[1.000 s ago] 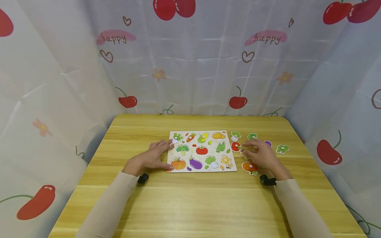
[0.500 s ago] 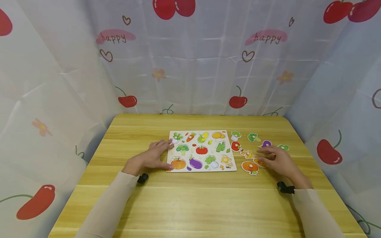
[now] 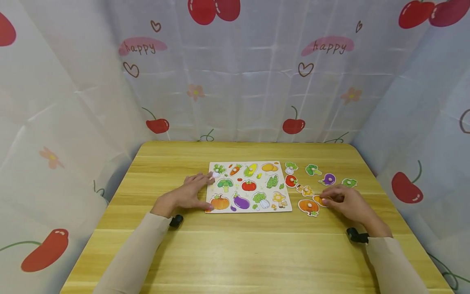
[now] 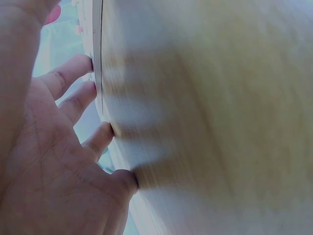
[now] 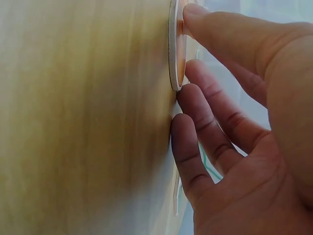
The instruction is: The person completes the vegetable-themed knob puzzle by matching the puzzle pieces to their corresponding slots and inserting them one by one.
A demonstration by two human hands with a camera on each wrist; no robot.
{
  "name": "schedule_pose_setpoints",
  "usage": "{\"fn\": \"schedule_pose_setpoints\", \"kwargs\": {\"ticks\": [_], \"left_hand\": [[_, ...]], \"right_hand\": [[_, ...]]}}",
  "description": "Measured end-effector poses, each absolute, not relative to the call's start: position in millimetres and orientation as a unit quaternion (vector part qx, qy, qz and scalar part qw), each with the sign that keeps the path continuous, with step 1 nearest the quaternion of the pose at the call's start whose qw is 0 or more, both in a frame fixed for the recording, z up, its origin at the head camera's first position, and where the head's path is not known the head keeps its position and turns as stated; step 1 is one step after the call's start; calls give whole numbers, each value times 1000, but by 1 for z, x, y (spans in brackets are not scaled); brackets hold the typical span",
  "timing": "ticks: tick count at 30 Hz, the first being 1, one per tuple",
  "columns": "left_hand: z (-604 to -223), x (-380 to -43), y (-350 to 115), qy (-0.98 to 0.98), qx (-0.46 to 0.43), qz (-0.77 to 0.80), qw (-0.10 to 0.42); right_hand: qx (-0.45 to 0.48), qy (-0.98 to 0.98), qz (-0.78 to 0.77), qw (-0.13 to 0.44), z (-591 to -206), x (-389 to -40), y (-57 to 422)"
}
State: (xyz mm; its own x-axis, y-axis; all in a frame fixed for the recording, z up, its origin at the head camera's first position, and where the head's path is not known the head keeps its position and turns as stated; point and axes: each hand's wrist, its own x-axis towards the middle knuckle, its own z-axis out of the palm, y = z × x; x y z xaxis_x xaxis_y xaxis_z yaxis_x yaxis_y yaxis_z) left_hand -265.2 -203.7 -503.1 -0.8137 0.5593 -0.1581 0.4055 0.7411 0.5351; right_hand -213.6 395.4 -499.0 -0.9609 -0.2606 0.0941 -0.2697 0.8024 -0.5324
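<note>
In the head view a pegged vegetable puzzle board (image 3: 262,188) lies flat on the wooden table. My left hand (image 3: 189,194) rests on its left edge, fingers spread and thumb at the near corner. The left wrist view shows those fingertips against the board's edge. My right hand (image 3: 350,204) is right of the board, thumb and index finger at the knob of an orange-yellow potato puzzle piece (image 3: 320,200). In the right wrist view the thumb and index finger pinch the knob, while the other fingers touch the table beside the potato piece (image 5: 180,58). The index fingertip is partly hidden.
Around the right hand lie loose pieces: a pumpkin (image 3: 308,207), mushroom (image 3: 307,190), tomato (image 3: 291,181), cabbage (image 3: 291,168), broccoli (image 3: 313,169), eggplant (image 3: 329,179) and a green piece (image 3: 349,182). A cherry-printed curtain (image 3: 235,102) surrounds the table (image 3: 235,253).
My right hand has moved right, away from the tomato and mushroom pieces, and come down onto the potato piece. The broccoli and eggplant pieces are uncovered. My left hand has stayed still.
</note>
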Motion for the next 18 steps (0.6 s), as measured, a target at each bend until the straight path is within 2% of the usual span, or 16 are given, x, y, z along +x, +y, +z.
{"fn": "schedule_pose_setpoints", "kwargs": {"ticks": [18], "left_hand": [[-504,-265,-203,920,262,247,156]], "right_hand": [[122,-950,287,16,-504,-215,391]]}}
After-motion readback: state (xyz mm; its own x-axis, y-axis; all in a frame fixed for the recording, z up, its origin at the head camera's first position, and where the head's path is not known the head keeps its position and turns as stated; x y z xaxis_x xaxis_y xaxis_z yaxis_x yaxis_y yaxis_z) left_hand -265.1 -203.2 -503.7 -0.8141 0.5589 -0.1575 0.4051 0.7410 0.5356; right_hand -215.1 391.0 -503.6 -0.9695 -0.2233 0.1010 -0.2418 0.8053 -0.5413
